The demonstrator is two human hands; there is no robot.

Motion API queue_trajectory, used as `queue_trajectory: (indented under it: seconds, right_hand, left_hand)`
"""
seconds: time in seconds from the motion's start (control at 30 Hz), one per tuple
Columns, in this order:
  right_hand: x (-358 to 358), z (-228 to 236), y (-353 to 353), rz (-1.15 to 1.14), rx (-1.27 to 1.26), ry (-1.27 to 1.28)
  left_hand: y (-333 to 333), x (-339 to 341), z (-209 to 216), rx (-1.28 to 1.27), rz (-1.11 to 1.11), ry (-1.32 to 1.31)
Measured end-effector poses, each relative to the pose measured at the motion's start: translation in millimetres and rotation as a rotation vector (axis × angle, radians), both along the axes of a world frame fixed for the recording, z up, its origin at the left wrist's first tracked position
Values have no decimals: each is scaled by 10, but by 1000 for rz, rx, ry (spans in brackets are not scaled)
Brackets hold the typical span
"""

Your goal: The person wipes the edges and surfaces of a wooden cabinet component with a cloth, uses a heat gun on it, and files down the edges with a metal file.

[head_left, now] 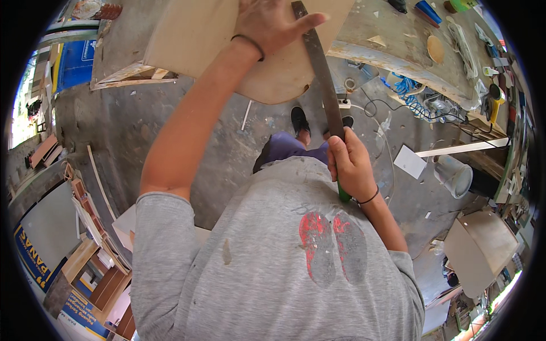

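My right hand is wrapped round the green handle of a long, flat, dark metal file, its thumb laid along the tool. The file points away from me, and its far part crosses the right side of a pale board with a rounded near corner. Whether the file's face presses on the board's edge, I cannot tell. On top of the board lies my left hand, thumb stretched out to the right across the file's far end. The upper frame edge cuts off part of that hand's fingers.
The board overhangs a worktable holding a blue cup and scraps. Under it, a coiled blue hose and cables lie on the concrete floor. A clear bucket stands at right, wooden shelving at lower left.
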State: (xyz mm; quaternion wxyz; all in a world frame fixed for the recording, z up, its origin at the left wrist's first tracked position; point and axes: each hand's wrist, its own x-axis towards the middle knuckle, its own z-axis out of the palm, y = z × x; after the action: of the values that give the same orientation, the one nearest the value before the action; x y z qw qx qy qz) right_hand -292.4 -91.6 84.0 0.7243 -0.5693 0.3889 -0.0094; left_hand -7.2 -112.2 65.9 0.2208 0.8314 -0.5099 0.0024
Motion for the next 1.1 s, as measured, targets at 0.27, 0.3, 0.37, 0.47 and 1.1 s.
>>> queue_trajectory:
  seconds: [0.27,0.3,0.37,0.47,1.1]
  right_hand:
    - [80,-43,73,18,-89,37]
    - [101,-54,89,-1,-72,36]
    - [161,-66,102,-24,-54,28]
    - [223,-64,126,-20,-99,15]
    - [149,91,219,-204,-45,-47]
  left_hand:
    - [-108,-62,-27,88,-37,-123]
    - [-113,-57,-38,71,-33,-75]
    - [-136,-37,-84,45,-38,-63]
    - [-139,-39,-130,-3,-29,-68]
    - [-189,111,-24,97,-117,-65]
